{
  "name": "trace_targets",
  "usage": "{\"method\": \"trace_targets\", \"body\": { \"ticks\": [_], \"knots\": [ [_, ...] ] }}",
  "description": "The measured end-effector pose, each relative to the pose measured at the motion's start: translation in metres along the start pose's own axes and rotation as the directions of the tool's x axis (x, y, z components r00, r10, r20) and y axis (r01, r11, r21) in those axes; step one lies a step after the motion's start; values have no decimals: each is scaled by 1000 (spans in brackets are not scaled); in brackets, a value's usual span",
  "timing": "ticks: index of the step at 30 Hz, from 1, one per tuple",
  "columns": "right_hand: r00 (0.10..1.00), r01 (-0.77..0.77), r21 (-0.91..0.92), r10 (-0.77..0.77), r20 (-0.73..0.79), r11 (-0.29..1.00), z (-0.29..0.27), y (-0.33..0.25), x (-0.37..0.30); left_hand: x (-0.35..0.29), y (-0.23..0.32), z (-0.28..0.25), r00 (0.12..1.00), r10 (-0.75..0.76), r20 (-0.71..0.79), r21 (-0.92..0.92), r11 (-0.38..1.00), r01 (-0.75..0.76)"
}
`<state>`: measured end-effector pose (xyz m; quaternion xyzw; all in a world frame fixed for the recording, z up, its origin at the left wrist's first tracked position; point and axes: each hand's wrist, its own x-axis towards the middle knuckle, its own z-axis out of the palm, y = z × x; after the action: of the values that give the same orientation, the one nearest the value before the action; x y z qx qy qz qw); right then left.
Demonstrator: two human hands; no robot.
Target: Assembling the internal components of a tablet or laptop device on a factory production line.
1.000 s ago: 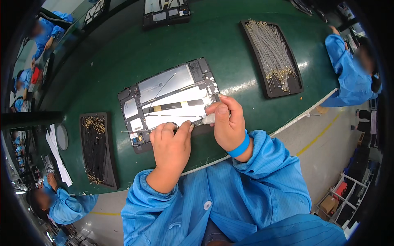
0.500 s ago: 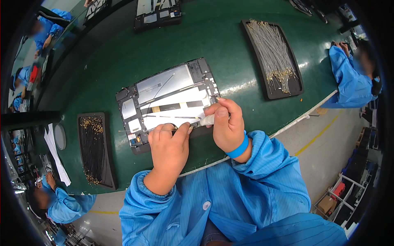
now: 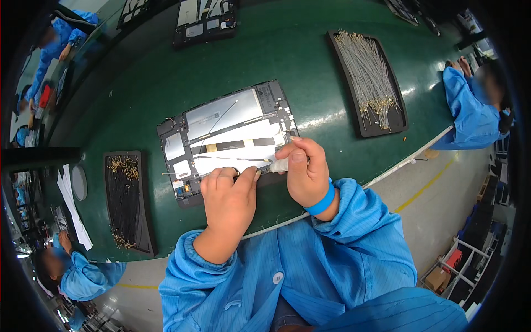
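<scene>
An opened tablet (image 3: 221,114), its silver battery and white panels exposed, lies tilted on the table in front of me. My left hand (image 3: 228,193) rests over its near edge, fingers closed and pressed down on a thin cable (image 3: 168,174) whose end pokes out at the left. At the near right corner my right hand (image 3: 305,172) is closed, thumb against forefinger. A white tapered piece (image 3: 280,165) shows under its fingers, its tip on the tablet beside my left fingertips; whether it is a tool or a finger cover I cannot tell.
Grey cables with gold ends fill a black tray (image 3: 358,119) at the right; black cables fill another tray (image 3: 149,243) at the left. A second opened tablet (image 3: 203,29) lies at the far side. Co-workers sit at both ends of the green table (image 3: 287,55).
Both hands stay at the tablet's near edge, almost unmoved. The view has shifted slightly. At the far left a co-worker's arm has reached down.
</scene>
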<state>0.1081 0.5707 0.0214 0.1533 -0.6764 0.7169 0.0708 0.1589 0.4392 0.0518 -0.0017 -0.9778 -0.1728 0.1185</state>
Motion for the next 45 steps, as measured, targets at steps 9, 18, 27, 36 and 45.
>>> {"method": "trace_targets", "body": {
  "ticks": [9,18,27,36,45],
  "knots": [
    [1000,-18,-11,18,23,1000,-1,0,5,1,-1,0,1000,3,9,-2,1000,-3],
    [998,-16,-15,16,55,1000,1,0,3,-1,0,0,1000,-21,-11,-38,999,20],
    [997,-19,-22,20,72,1000,1,-2,5,0,-2,-2,999,-35,8,-52,998,35],
    [994,-79,-42,82,69,996,0,0,7,2,-1,-1,999,-38,1,-67,997,38],
    [986,-137,-45,140,90,990,-1,-5,8,2,0,-3,999,-40,-7,-81,996,39]
  ]
}}
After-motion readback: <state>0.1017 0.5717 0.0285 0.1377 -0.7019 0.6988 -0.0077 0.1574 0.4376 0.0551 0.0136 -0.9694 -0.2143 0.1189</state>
